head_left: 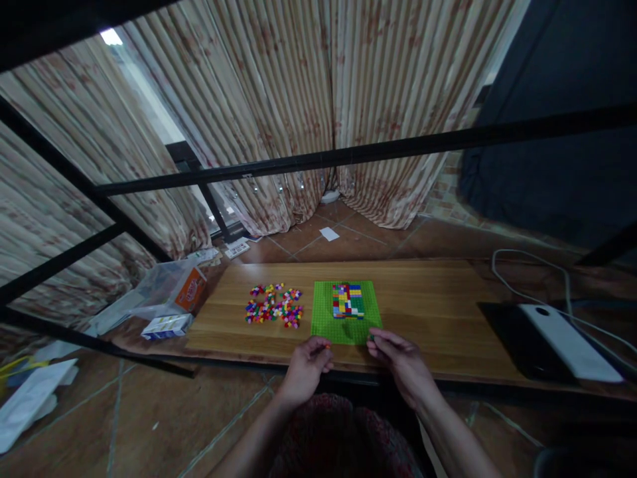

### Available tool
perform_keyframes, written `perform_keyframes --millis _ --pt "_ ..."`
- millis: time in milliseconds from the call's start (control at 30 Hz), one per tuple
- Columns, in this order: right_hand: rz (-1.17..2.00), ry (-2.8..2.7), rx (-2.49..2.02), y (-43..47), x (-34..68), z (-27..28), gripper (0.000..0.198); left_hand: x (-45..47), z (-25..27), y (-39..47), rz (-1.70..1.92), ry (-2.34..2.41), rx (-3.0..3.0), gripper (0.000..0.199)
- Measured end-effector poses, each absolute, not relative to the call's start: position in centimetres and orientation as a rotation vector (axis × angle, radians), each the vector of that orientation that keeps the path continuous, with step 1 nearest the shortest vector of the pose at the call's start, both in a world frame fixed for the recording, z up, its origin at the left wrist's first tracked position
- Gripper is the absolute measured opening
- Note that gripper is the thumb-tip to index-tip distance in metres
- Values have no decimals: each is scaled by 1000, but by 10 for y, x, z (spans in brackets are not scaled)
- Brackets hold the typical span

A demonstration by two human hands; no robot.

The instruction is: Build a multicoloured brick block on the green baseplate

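A green baseplate [322,325] lies on the wooden table, bearing a block of multicoloured building bricks [347,301] built up near its far side. My left hand [309,365] is at the near left corner of the plate, its fingers pinched on a small orange-red brick [328,346]. At the plate's near right corner, my right hand [395,353] pinches a small green brick [371,337], partly hidden by the fingertips. Left of the plate, a loose pile of small coloured bricks [273,307] is spread out.
On the wooden table [423,299], a black and white flat object [552,338] with a white cable [567,285] lies at the right end. A clear plastic bag [166,285] and a small box [168,326] sit at the left. A black metal bar [308,159] crosses beyond the table.
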State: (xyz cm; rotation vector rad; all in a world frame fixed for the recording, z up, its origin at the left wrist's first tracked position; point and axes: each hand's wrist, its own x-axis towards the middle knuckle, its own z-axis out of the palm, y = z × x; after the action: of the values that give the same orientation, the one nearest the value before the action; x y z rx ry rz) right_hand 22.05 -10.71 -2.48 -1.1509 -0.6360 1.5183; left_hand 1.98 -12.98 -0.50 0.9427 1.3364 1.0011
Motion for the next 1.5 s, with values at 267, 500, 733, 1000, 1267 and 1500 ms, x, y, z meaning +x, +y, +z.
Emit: perform_keyframes --millis 267,500,733,1000,1267,1500 --pt "1002 -1297 -1261 -57 198 -10 24 3 -27 -130 1002 1366 803 41" --pt "660 -1815 -1266 -13 170 -8 21 -12 -20 -111 1080 1324 894 26" --pt "510 -1988 -1373 0 168 -20 27 9 -26 -65 948 1250 1299 49" --pt "583 -1883 -1456 2 165 -23 30 22 -36 -50 957 1289 1438 47" --pt "681 -1671 -1457 1 174 -28 27 26 -44 -48 944 1304 1452 45" --pt "411 -1705 -1561 -2 171 -21 27 25 -48 -48 966 1287 1409 45"
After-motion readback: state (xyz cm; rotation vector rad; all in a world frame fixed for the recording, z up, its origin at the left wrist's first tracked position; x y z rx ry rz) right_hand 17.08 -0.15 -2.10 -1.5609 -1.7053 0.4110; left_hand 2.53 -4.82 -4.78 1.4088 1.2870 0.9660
